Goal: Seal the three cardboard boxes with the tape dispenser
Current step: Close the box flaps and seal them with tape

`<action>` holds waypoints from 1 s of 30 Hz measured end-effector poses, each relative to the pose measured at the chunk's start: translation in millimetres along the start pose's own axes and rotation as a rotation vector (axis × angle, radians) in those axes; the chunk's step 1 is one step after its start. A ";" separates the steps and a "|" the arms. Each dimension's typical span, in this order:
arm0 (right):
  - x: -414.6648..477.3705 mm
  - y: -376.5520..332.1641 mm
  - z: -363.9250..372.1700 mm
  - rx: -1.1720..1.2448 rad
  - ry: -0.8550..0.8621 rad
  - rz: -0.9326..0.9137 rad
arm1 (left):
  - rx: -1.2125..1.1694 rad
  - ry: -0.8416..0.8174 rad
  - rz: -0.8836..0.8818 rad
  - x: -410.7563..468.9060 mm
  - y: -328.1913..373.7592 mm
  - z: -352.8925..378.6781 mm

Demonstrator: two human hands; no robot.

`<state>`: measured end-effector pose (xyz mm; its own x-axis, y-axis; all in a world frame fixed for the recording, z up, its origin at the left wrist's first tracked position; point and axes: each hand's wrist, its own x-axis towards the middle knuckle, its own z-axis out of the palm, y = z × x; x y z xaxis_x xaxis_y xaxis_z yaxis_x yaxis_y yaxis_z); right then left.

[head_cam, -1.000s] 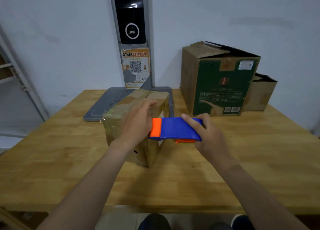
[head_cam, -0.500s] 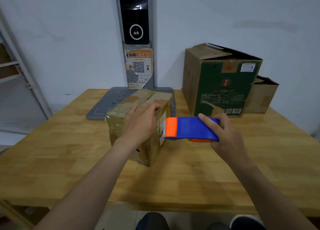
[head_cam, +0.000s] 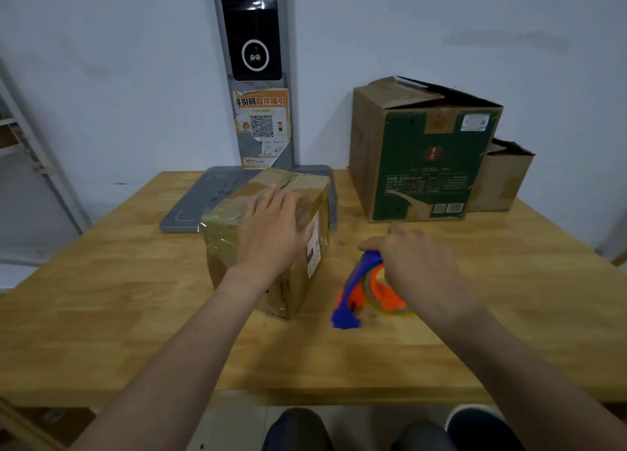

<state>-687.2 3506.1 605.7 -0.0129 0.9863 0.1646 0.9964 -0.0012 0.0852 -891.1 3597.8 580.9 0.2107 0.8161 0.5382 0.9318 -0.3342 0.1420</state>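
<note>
The left hand (head_cam: 271, 233) lies flat, fingers straight, on the small taped box (head_cam: 224, 243) near the middle of the desk (head_cam: 101, 298). The right hand (head_cam: 417, 264) grips the tape dispenser (head_cam: 353, 291) low beside that box. The green box (head_cam: 427, 165) and brown box (head_cam: 502, 179) at the far right edge gape open. Their flaps likely need pressing flush before tape runs along the seam.

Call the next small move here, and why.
Probably slide the small box aside with the left hand, making room for the green box. The small box already looks wrapped in tape, the right hand holds the tape dispenser low beside it, and the green box's top flaps stand open.
</note>
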 end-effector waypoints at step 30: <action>34.3 -40.1 -1.1 0.603 0.137 -0.418 | -0.553 -0.010 -0.270 -35.4 -66.0 -39.3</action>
<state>-727.6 3539.8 609.0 -0.3717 0.8554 0.3608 0.7792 0.4987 -0.3796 -971.7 3572.5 585.1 -0.0065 0.9094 0.4158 0.6614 -0.3080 0.6839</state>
